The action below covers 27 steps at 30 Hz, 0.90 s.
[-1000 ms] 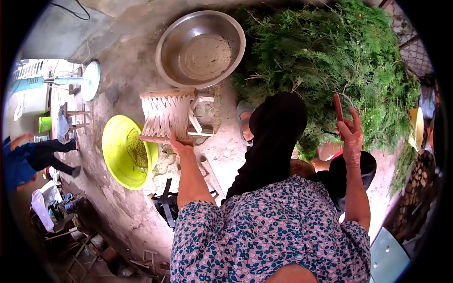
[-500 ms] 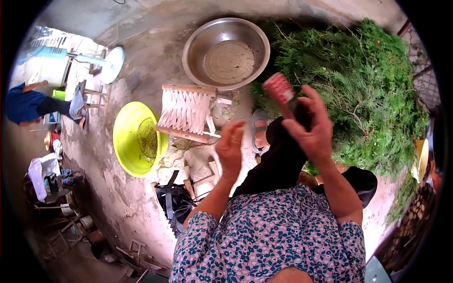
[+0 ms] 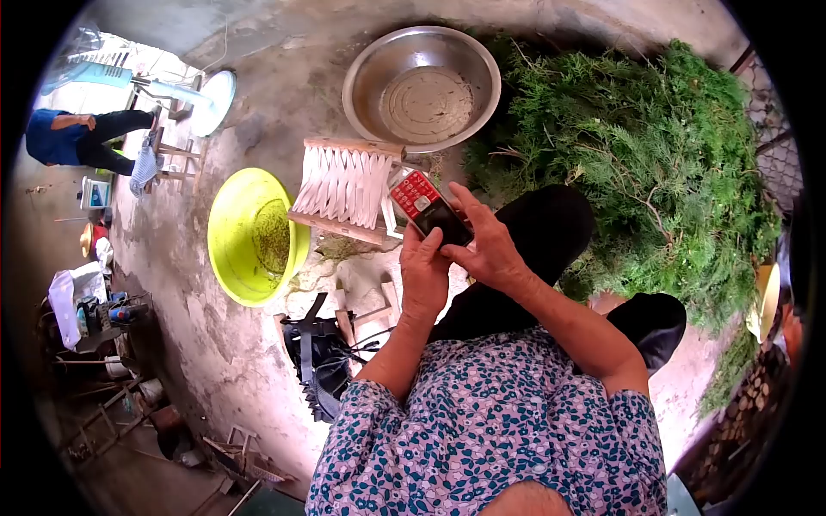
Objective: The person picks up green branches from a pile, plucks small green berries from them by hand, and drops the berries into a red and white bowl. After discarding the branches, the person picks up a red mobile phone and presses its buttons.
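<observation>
A keypad mobile phone [image 3: 420, 194] with red keys and a dark screen lies between my two hands, in front of my lap. My right hand [image 3: 492, 248] grips it along its right side and lower end. Against the phone's lower left edge is my left hand [image 3: 425, 273], its fingers curled there and partly hidden by the phone. Just beyond the phone stands a small folding stool [image 3: 346, 185] with a woven white-strap seat.
A steel basin [image 3: 361, 95] stands ahead, and a yellow-green basin [image 3: 225, 232] with small green bits sits left. Cut evergreen branches [image 3: 637, 155] are heaped on the right. A black bag [image 3: 323, 361] lies near my left elbow. Another person [image 3: 95, 138] is at the far left.
My right hand has brought the phone down and left, turning its keypad into view. My left hand has moved in to meet it. The person at the far left has shifted.
</observation>
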Each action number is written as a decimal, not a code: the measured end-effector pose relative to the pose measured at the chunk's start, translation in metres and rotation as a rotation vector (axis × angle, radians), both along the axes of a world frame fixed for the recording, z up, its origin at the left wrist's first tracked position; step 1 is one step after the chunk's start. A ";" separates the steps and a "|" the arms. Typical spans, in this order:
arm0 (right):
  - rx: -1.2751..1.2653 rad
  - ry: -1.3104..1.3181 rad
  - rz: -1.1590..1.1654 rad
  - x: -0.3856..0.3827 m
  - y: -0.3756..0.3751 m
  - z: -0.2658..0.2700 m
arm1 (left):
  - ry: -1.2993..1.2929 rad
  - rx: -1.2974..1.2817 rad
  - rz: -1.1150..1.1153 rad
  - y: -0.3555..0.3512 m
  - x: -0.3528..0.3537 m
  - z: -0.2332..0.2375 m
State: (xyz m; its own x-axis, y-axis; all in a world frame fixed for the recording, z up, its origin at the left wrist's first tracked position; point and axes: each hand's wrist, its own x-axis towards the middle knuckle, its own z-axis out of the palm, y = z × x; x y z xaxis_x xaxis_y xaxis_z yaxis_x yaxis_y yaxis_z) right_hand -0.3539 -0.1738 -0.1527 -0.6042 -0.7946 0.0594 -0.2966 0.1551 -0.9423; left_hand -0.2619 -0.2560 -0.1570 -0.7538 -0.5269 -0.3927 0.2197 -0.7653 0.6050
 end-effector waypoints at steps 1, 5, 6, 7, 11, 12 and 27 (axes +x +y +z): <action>-0.001 0.001 0.002 0.001 -0.001 -0.002 | 0.001 -0.001 0.002 -0.003 0.003 -0.007; 0.020 -0.060 0.049 0.003 -0.001 -0.008 | -0.032 -0.047 0.036 -0.007 0.007 -0.014; 0.026 -0.086 0.064 0.003 0.000 -0.008 | -0.046 -0.066 0.021 -0.008 0.008 -0.015; 0.028 -0.087 0.063 0.003 0.000 -0.009 | -0.061 -0.083 0.005 -0.008 0.009 -0.015; -0.018 -0.123 -0.017 -0.001 0.003 -0.017 | -0.175 -0.176 0.005 -0.007 0.014 -0.015; -0.029 -0.108 -0.085 -0.004 0.003 -0.018 | -0.175 -0.233 -0.075 -0.012 0.014 -0.016; 0.150 -0.677 0.046 -0.032 0.028 0.019 | -0.220 -0.592 -0.377 -0.030 0.022 -0.008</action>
